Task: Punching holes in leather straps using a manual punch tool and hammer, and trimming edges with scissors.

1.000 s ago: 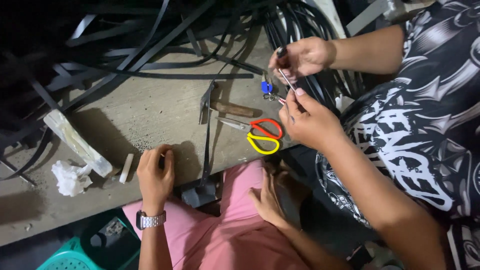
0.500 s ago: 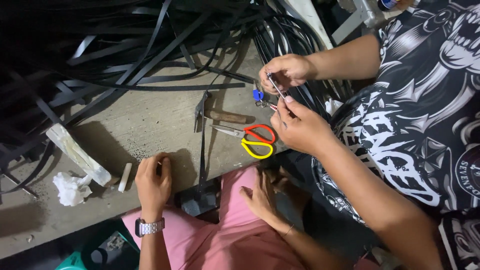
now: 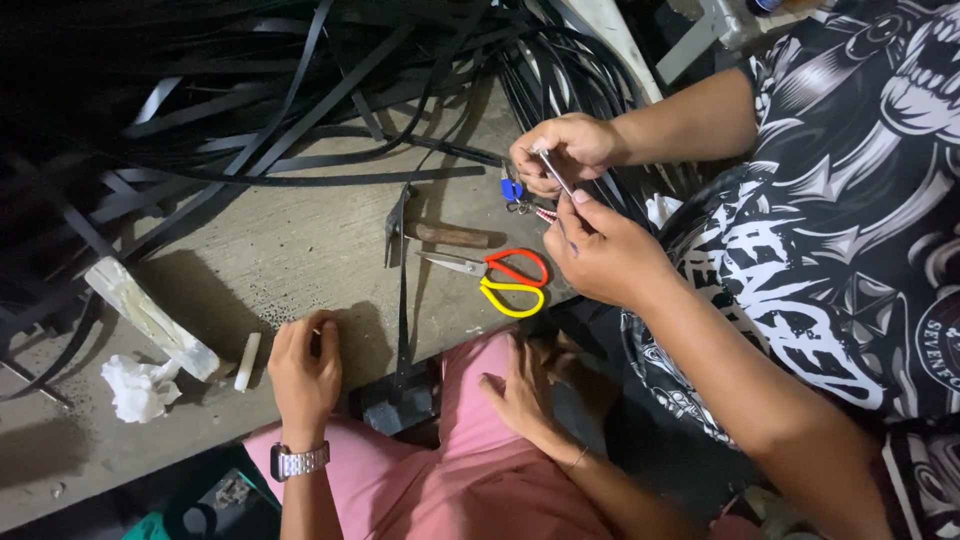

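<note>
My left hand (image 3: 305,370), with a metal watch on the wrist, rests on the near edge of the worn workbench (image 3: 290,240), fingers loosely curled and holding nothing. A short white stick (image 3: 246,361) lies just left of it. My right hand (image 3: 522,393) lies flat on my pink trouser leg, fingers apart and empty. To the right, a co-worker in a black printed shirt holds a thin metal rod (image 3: 553,172) between both hands (image 3: 600,250) above the bench. Red-and-yellow-handled scissors (image 3: 505,280) lie below those hands.
A hammer with a wooden handle (image 3: 440,234) lies mid-bench, with a black strap (image 3: 403,300) running down over the edge. A tangle of black straps (image 3: 300,90) covers the back. A pale block (image 3: 150,310) and crumpled tissue (image 3: 140,388) sit at left.
The co-worker's hands have drawn closer together on the thin rod and shifted slightly left. My own hands have stayed where they were.
</note>
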